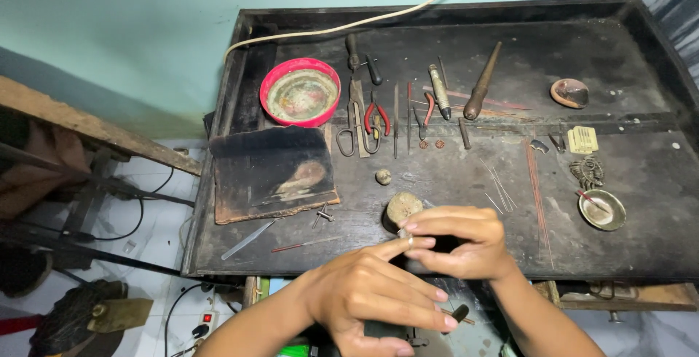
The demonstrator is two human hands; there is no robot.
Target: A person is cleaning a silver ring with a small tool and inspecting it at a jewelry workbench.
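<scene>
Both hands are held together at 6 o'clock: a small shiny ring point(410, 240) is pinched by the left hand point(378, 295) and the right hand point(462, 244).

Bowl point(300, 93) at bench point(451, 255) rear left, scorched board point(273, 173) before it, tool row point(408, 109) right, small dish point(601, 209) far right.

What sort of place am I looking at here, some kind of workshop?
Most likely a small jeweller's or metalsmith's bench. A dark workbench holds pliers, scissors, a tapered mandrel and thin wires, while the left hand and right hand pinch a small ring.
</scene>
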